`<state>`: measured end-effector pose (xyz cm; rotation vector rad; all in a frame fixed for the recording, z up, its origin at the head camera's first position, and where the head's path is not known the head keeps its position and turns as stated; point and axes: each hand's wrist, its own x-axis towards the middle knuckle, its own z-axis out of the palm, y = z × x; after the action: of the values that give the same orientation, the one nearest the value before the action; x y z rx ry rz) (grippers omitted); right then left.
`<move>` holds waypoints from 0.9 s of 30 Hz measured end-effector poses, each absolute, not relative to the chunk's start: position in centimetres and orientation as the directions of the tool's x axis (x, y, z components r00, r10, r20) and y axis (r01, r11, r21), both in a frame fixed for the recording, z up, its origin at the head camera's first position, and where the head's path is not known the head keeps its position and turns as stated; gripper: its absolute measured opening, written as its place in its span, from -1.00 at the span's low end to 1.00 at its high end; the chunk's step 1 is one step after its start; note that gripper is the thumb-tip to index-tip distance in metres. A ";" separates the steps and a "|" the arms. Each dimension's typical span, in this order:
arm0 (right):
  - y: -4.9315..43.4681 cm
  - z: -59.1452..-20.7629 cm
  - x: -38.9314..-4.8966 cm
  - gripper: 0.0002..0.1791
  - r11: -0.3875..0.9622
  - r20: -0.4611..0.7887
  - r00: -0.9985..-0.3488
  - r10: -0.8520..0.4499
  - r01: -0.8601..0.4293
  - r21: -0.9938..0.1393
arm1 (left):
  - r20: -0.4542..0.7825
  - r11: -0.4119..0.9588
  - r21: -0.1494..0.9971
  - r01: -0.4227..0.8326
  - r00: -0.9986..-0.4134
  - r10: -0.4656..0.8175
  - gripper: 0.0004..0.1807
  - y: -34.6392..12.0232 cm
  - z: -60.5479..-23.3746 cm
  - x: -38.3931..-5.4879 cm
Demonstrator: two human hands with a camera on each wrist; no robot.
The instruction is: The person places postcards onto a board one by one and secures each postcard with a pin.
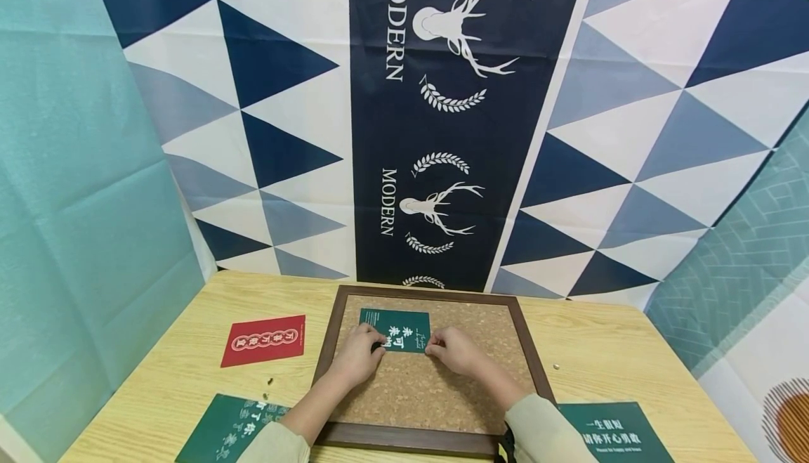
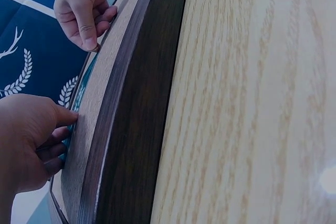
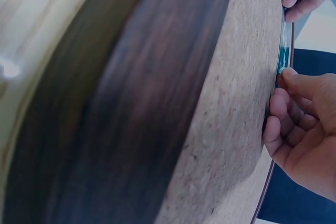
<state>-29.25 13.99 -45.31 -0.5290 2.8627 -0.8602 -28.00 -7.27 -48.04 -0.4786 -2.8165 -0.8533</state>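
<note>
A dark green card with white Chinese characters lies on the upper part of a brown-framed cork board. My left hand holds the card's lower left side, its fingers over the printed face. At the lower right corner, my right hand pinches the card between thumb and forefinger. From the right wrist, the thumb shows at the green edge while the other fingers curl close over the cork. The left wrist view shows both hands along the card, which appears there as a thin green strip.
A red card lies on the wooden table left of the board. Two more green cards lie at the front left and front right. Small dark bits and a pale one flank the board. Patterned cloth hangs behind.
</note>
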 end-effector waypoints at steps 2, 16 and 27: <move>14.0 -45.3 -29.3 -0.84 0.778 -0.006 -0.935 -0.354 -0.291 -0.556 | 0.240 0.785 0.514 0.347 -0.936 0.256 -0.82 -7.3 -48.0 -28.0; 13.9 -45.5 -29.9 -0.81 0.717 -0.172 -0.947 -0.272 -0.080 -0.693 | 0.222 0.783 0.523 0.336 -0.941 0.255 -0.81 -7.2 -48.0 -27.9; 14.1 -45.5 -29.7 -0.82 0.677 -0.177 -0.948 -0.265 -0.052 -0.734 | 0.218 0.794 0.513 0.327 -0.944 0.248 -0.81 -7.0 -48.0 -27.7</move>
<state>-29.74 14.13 -45.45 -0.2533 2.6222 -1.1365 -27.74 -7.05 -47.95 -0.4573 -2.8423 -0.8506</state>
